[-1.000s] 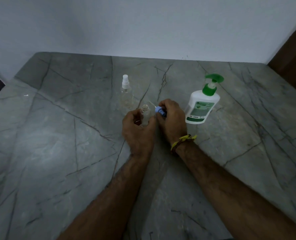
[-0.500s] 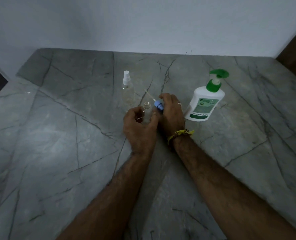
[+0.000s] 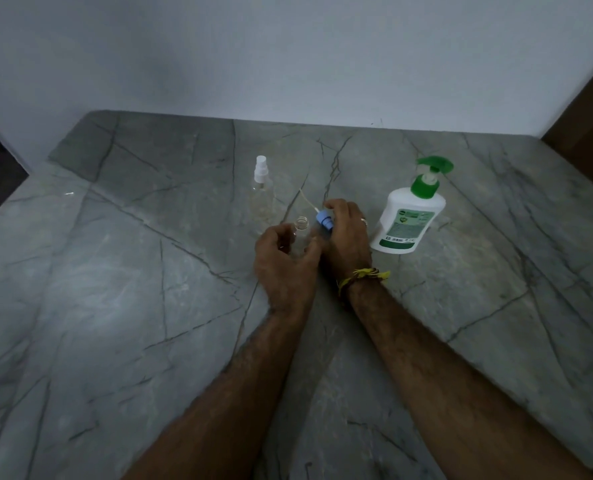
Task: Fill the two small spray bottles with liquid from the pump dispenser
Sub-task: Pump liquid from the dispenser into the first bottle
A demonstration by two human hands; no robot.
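The left hand (image 3: 284, 261) grips an uncapped clear spray bottle (image 3: 300, 233) standing on the grey marble table (image 3: 115, 306). Immediately right of that bottle, the right hand (image 3: 347, 237) holds the removed blue spray cap (image 3: 324, 220), its thin dip tube (image 3: 308, 202) angled up and away from the bottle. A ring and a yellow wrist thread (image 3: 362, 276) are visible on the right hand. Behind the open bottle stands a second clear spray bottle (image 3: 262, 195) with a white cap. Right of the open bottle, beyond the right hand, stands the white pump dispenser (image 3: 409, 216) with a green pump head.
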